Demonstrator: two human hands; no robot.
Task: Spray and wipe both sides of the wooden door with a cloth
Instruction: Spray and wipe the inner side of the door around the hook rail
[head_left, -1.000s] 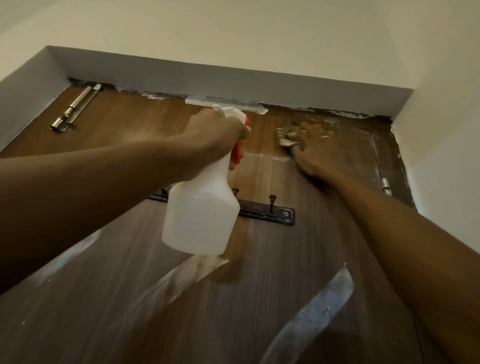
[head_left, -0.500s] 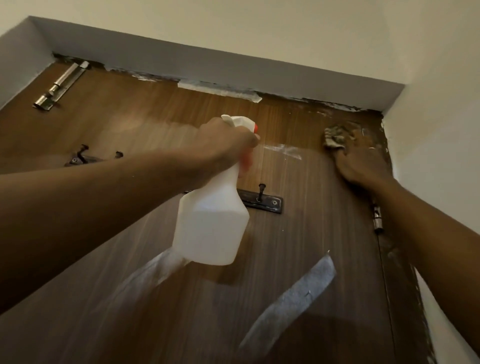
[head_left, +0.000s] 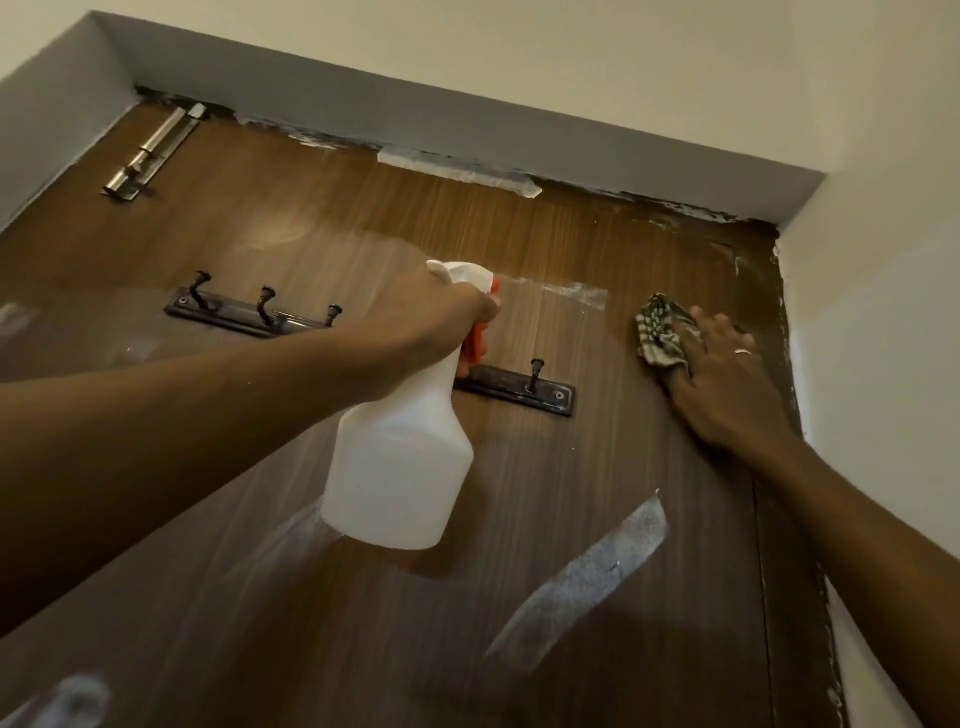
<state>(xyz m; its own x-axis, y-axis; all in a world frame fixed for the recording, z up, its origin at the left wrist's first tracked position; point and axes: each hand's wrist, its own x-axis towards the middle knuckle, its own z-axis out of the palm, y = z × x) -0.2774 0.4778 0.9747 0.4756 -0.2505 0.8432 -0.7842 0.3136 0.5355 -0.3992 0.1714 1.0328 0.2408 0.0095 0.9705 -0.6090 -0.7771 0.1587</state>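
A dark hook rack (head_left: 244, 318) runs across the middle. A metal slide bolt (head_left: 150, 153) sits upper left, and a strip of pale tape (head_left: 457, 171) lies along the grey frame (head_left: 467, 119).

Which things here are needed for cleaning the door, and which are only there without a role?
For the job: wooden door, spray bottle in the left hand, cloth under the right hand.
Only there: hook rack, slide bolt, tape strip at the door's top.

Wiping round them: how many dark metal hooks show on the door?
4 hooks: three above the left forearm, one right of the white spray bottle; more may be hidden.
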